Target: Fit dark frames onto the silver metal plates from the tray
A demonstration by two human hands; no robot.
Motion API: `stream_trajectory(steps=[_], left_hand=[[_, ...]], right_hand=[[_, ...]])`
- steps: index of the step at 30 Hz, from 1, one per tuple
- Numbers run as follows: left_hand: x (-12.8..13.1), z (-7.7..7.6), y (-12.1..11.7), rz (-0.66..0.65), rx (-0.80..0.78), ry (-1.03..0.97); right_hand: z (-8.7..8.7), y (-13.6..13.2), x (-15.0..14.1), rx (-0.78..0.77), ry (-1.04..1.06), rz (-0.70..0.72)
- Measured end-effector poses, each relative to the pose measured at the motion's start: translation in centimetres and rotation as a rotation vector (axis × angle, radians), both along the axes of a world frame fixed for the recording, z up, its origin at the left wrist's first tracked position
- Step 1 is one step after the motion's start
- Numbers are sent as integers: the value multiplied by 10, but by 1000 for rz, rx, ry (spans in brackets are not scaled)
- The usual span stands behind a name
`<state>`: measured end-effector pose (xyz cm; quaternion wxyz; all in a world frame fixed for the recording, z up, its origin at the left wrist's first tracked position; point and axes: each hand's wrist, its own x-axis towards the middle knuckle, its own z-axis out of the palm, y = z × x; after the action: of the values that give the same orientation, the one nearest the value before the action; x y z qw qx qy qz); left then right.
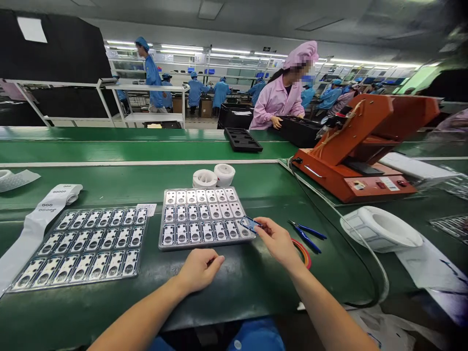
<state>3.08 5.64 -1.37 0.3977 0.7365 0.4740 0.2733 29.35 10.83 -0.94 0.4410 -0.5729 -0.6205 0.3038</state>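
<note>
My right hand [277,242] pinches a small blue flat part [248,224] at the near right corner of a metal tray [201,245]. That tray holds several rows of silver plate-like parts with openings. My left hand [200,270] lies curled on the green bench mat [234,287], just in front of the tray, with nothing visible in it. A second tray of similar silver parts [73,284] lies further left. Beside it runs a white strip of label tape [34,234].
Two small white rolls [214,176] stand behind the middle tray. Blue-handled pliers [306,236] and a red loop [302,253] lie right of my right hand. An orange machine [356,156] and a white roll [380,229] sit further right. Beyond the bench, a co-worker in pink [281,92] handles a black tray.
</note>
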Motion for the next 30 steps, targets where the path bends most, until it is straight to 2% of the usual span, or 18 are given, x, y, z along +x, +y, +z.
stream_trajectory(steps=[2, 4, 9, 14, 18, 20, 23, 28, 30], left_hand=[[0, -3, 0, -17, 15, 25], [0, -5, 1, -23, 26, 45], [-2, -8, 3, -31, 43, 78], [-2, -9, 4, -46, 50, 106], [-2, -9, 4, -60, 58, 127], [-2, -9, 4, -64, 63, 137], [-2, -9, 3, -65, 61, 151], [-2, -9, 6, -72, 47, 195], [-2, -8, 7, -89, 44, 213]], right_hand=[[1, 4, 9, 24, -61, -29], [4, 7, 13, 46, -114, 0], [13, 24, 8, 100, -223, 196], [10, 49, -2, 112, -321, 352], [4, 56, -3, 158, -376, 293], [0, 48, 0, 199, -377, 213], [-7, 21, 7, 270, -343, 105], [-27, -50, 27, 361, -257, 4], [-37, -80, 41, 384, -233, -85]])
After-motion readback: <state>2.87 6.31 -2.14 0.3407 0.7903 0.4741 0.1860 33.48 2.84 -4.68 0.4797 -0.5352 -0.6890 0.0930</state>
